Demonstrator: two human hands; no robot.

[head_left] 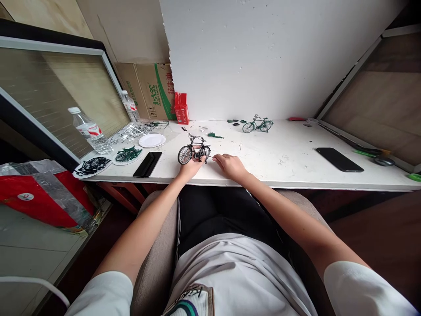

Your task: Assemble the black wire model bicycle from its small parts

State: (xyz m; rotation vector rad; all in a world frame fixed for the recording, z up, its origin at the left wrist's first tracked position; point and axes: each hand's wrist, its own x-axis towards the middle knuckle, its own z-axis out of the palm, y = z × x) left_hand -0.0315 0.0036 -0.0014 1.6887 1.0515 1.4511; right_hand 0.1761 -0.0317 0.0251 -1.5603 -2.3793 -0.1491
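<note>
A small black model bicycle (194,150) stands on the white table (279,162) near its front edge. My left hand (192,166) is under and behind it, fingers closed on its frame. My right hand (230,164) rests on the table just right of the bicycle, fingers pinched on a thin dark tool or rod that points at the rear wheel. A green model bicycle (258,124) stands farther back by the wall.
A black phone (148,164) lies left of the bicycle, another phone (339,159) at the right. White plates (151,140) with green and black parts (126,154), two water bottles (91,131), a red box (181,109) and cartons sit at the left back.
</note>
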